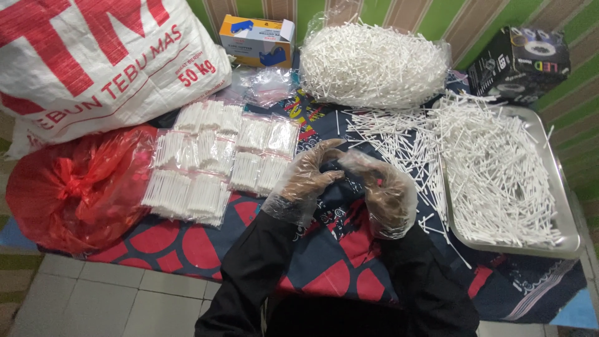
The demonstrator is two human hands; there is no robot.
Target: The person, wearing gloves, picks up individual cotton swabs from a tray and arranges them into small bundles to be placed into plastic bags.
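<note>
Your fingers [324, 159] curl inward and meet at the tips, both hands drawn together over the patterned cloth [324, 262]. Each hand wears a loose clear plastic glove. Your left hand [306, 178] has its fingers bent toward the right hand [384, 190], and the fingertips of the two touch or overlap; whether they pinch anything between them cannot be told, because the crumpled glove film hides the gap. Black sleeves [262, 268] cover both forearms.

Just to the left of your left hand lie small clear packets of white swabs [215, 165], set in rows and touching one another. To the right of your right hand, loose white swabs [399, 140] are scattered on the cloth, and more fill a metal tray [564, 218] beyond them. Behind the hands sits a clear bag heaped with swabs [371, 62]. A red plastic bag [75, 187] lies at the far left, under a large white woven sack [106, 59]. A tape dispenser box [257, 40] stands at the back, and a black box [521, 62] at the upper right.
</note>
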